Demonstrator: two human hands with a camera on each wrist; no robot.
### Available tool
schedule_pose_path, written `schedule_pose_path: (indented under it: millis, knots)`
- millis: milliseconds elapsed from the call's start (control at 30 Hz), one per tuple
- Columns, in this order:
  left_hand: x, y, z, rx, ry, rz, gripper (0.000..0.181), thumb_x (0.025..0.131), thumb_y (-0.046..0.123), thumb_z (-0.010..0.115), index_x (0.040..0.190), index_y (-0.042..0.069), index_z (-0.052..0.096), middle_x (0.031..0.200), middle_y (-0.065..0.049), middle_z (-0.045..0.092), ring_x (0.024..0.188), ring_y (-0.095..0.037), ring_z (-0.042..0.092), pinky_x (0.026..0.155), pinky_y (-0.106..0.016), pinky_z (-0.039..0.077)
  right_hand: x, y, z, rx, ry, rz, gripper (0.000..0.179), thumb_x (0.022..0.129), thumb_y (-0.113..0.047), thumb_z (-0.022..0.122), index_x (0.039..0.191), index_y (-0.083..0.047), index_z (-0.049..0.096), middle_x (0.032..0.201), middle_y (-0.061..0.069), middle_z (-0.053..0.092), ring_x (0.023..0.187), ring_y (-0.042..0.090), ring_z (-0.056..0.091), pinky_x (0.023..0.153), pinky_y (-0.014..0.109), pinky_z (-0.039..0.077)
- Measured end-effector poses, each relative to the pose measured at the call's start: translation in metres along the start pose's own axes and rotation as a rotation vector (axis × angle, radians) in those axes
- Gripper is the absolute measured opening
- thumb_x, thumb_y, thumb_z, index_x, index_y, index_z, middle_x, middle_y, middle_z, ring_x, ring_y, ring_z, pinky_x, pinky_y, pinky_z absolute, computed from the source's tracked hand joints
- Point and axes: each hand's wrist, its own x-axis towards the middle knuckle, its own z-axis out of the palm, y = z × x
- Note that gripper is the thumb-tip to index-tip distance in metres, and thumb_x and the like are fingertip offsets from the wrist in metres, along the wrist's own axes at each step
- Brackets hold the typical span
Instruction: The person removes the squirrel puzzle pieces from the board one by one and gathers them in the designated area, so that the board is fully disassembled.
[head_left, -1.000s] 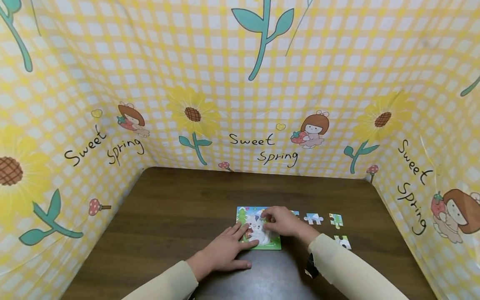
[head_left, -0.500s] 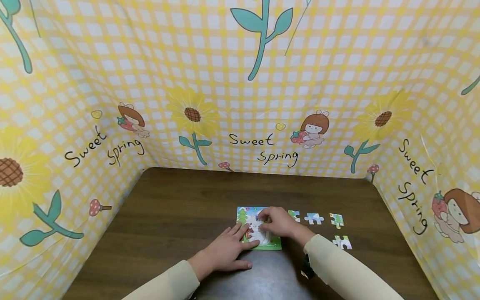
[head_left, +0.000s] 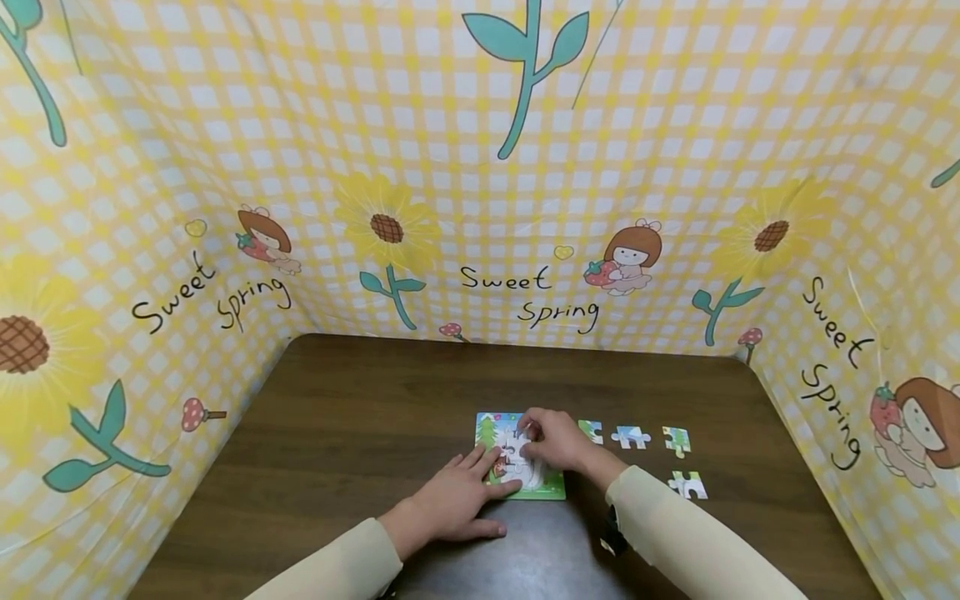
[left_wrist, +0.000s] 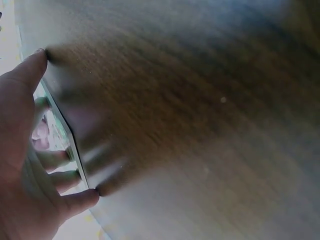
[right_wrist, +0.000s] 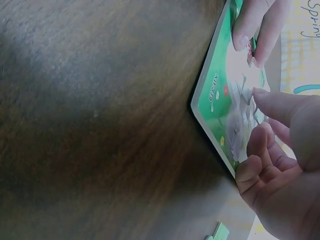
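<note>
A puzzle board [head_left: 555, 490] with a green border and a white animal picture lies flat on the table. My left hand [head_left: 453, 498] rests on its left side, fingers spread and straight. In the left wrist view, the left hand [left_wrist: 25, 130] has some fingers over the board's edge and the thumb on the table. My right hand [head_left: 558, 440] is over the board's upper right part. In the right wrist view, the right hand's thumb and index finger [right_wrist: 280, 107] pinch a pale puzzle piece [right_wrist: 247, 94], tilted against the board. Its far side is hidden.
Loose puzzle pieces lie right of the board: one partly behind the right hand [head_left: 592, 430], a blue-white piece [head_left: 631, 437], a green one [head_left: 677, 441] and a white-green one [head_left: 687, 484]. Checked cloth [head_left: 510, 208] walls the brown table [head_left: 360, 400] at back and sides.
My right hand has shifted slightly left over the board, uncovering more of the nearest loose piece. The pinched piece moved with it. The left hand has stayed in place.
</note>
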Motion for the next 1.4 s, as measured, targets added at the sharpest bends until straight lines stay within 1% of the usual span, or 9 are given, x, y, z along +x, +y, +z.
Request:
schedule_pose_path:
  millis: [100, 267, 367, 567, 667, 800, 933, 1200, 1400]
  knots:
    - [0.0, 0.0, -0.002, -0.005, 0.002, 0.002, 0.067, 0.097, 0.073, 0.047, 0.158, 0.046, 0.036, 0.168, -0.018, 0.025, 0.154, -0.042, 0.026, 0.112, -0.061, 0.04, 0.001, 0.0, -0.001, 0.018, 0.004, 0.009, 0.025, 0.089, -0.014, 0.079, 0.113, -0.01, 0.071, 0.084, -0.004, 0.066, 0.07, 0.01, 0.057, 0.065, 0.029, 0.049]
    - [-0.001, 0.0, -0.003, -0.009, -0.003, 0.002, 0.066, 0.097, 0.071, 0.048, 0.157, 0.046, 0.037, 0.168, -0.018, 0.025, 0.154, -0.042, 0.026, 0.112, -0.061, 0.04, 0.0, 0.001, -0.003, 0.024, -0.007, -0.003, 0.019, 0.094, -0.018, 0.074, 0.113, -0.013, 0.074, 0.091, -0.004, 0.071, 0.079, 0.01, 0.064, 0.069, 0.031, 0.053]
    - [-0.001, 0.001, -0.003, -0.016, -0.01, 0.0, 0.066, 0.097, 0.071, 0.048, 0.157, 0.046, 0.036, 0.169, -0.018, 0.024, 0.154, -0.042, 0.025, 0.113, -0.061, 0.039, 0.0, 0.001, -0.003, 0.044, -0.004, -0.007, 0.017, 0.095, -0.016, 0.072, 0.112, -0.014, 0.074, 0.092, -0.003, 0.073, 0.081, 0.011, 0.066, 0.07, 0.034, 0.055]
    - [0.001, 0.001, 0.0, -0.028, -0.01, -0.002, 0.067, 0.097, 0.072, 0.047, 0.158, 0.047, 0.034, 0.169, -0.018, 0.023, 0.155, -0.041, 0.023, 0.114, -0.061, 0.038, -0.004, -0.001, -0.007, 0.135, 0.002, 0.005, 0.014, 0.096, -0.01, 0.069, 0.109, -0.012, 0.074, 0.087, -0.003, 0.073, 0.078, 0.012, 0.068, 0.067, 0.031, 0.055]
    - [0.001, 0.001, 0.001, -0.025, -0.01, -0.003, 0.067, 0.097, 0.072, 0.048, 0.157, 0.048, 0.034, 0.169, -0.018, 0.023, 0.155, -0.041, 0.024, 0.113, -0.061, 0.038, -0.01, -0.003, -0.015, 0.201, -0.003, 0.014, 0.013, 0.097, -0.009, 0.068, 0.109, -0.01, 0.074, 0.086, -0.001, 0.072, 0.076, 0.016, 0.07, 0.064, 0.031, 0.056]
    - [0.001, 0.001, 0.001, -0.032, -0.014, -0.012, 0.066, 0.097, 0.072, 0.048, 0.157, 0.048, 0.035, 0.169, -0.017, 0.023, 0.156, -0.041, 0.023, 0.114, -0.062, 0.037, -0.021, -0.003, -0.032, 0.271, -0.006, 0.019, 0.014, 0.097, -0.011, 0.069, 0.11, -0.006, 0.073, 0.086, 0.005, 0.071, 0.073, 0.025, 0.072, 0.061, 0.037, 0.058]
    - [0.0, 0.001, 0.001, -0.039, -0.013, -0.016, 0.066, 0.097, 0.072, 0.048, 0.157, 0.048, 0.035, 0.17, -0.017, 0.022, 0.156, -0.04, 0.022, 0.114, -0.062, 0.036, -0.034, 0.008, -0.049, 0.311, -0.009, 0.043, 0.015, 0.097, -0.011, 0.071, 0.109, -0.002, 0.073, 0.085, 0.009, 0.071, 0.07, 0.028, 0.072, 0.06, 0.043, 0.059]
    - [-0.002, 0.002, 0.002, -0.038, 0.0, -0.016, 0.067, 0.097, 0.071, 0.049, 0.157, 0.048, 0.035, 0.17, -0.017, 0.022, 0.156, -0.04, 0.022, 0.115, -0.062, 0.036, -0.071, 0.042, -0.084, 0.3, -0.016, 0.091, 0.011, 0.096, -0.017, 0.074, 0.103, -0.009, 0.074, 0.084, 0.009, 0.072, 0.072, 0.03, 0.072, 0.059, 0.04, 0.057]
    - [-0.002, 0.003, 0.001, -0.037, -0.002, -0.015, 0.067, 0.097, 0.071, 0.049, 0.158, 0.047, 0.035, 0.17, -0.017, 0.022, 0.156, -0.04, 0.022, 0.114, -0.062, 0.036, -0.098, 0.064, -0.105, 0.259, -0.016, 0.106, 0.015, 0.097, -0.017, 0.072, 0.104, -0.005, 0.075, 0.084, 0.01, 0.072, 0.073, 0.031, 0.069, 0.059, 0.039, 0.056]
